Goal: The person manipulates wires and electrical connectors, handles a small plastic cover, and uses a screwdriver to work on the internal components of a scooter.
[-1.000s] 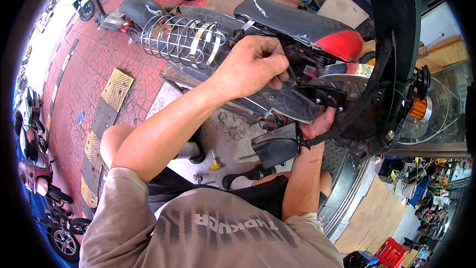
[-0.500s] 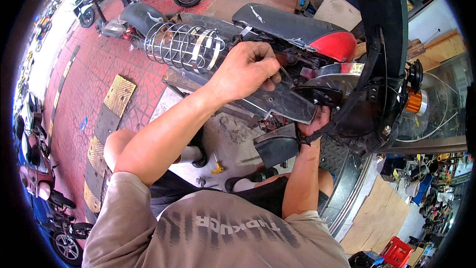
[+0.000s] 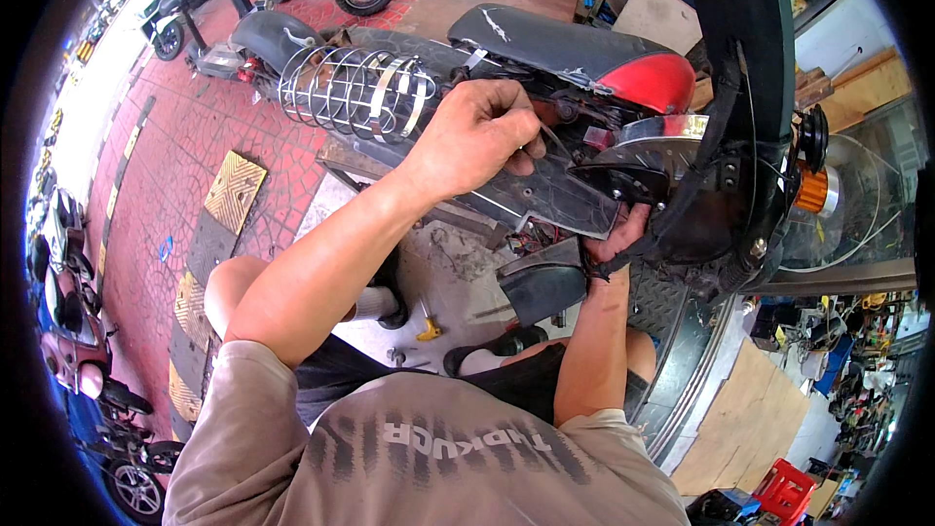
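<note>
Shifted slightly left across the frame since half a second ago, the left hand [image 3: 479,134] and the scooter [image 3: 506,190] keep nearly the same places relative to each other. The right hand [image 3: 623,237], bent more sideways a second earlier, now points its fingers more toward the top of the frame.

Fingers curled and thumb pressed in, the left hand is held just above the scooter's side. A thin strip [image 3: 556,142] shows beyond its thumb; whether the hand grips it, or anything else, cannot be told. The right hand reaches in beside the corner of a dark panel [image 3: 584,211], its fingertips lost among black parts. How far it is open and what it may hold cannot be seen.

Stretched across the view in front of the seated person, the scooter has a scuffed black seat [image 3: 531,34] with a red end [image 3: 654,81]. Small wires [image 3: 534,237], too tangled to sort out, lie exposed below the panel, near a dark cover [image 3: 545,287]. At right, a black frame [image 3: 745,88] runs out of the picture at the top. A yellow-handled tool [image 3: 429,329] lies on the ground between the feet.
</note>
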